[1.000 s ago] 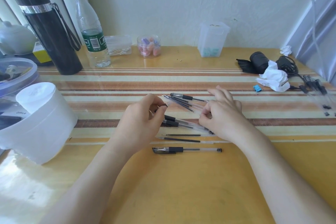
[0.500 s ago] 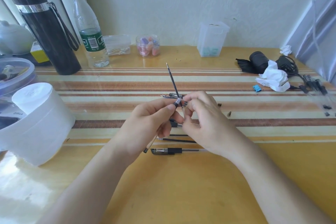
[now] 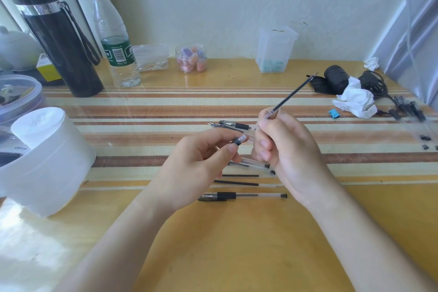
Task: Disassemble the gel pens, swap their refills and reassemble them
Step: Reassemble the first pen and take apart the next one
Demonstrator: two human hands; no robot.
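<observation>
My left hand (image 3: 199, 163) pinches a clear pen barrel (image 3: 240, 140) by its black grip, the open threaded end pointing right. My right hand (image 3: 282, 147) holds a thin black refill (image 3: 292, 95) that slants up and to the right, tip high. On the table below lie a whole capped gel pen (image 3: 241, 196), two loose black refills (image 3: 237, 182) and another clear barrel (image 3: 256, 164). More pens (image 3: 233, 124) lie just beyond my hands.
At left stand a white tub (image 3: 47, 161), a black flask (image 3: 59, 38) and a water bottle (image 3: 116, 40). Small jars (image 3: 190, 58) and a clear box (image 3: 276, 50) line the back. Tissue (image 3: 355, 99), a blue clip (image 3: 334, 113) and pen parts (image 3: 410, 109) lie at right.
My right hand has drawn the refill out of the barrel and swung it up to the right. My left hand keeps the barrel, now without the refill.
</observation>
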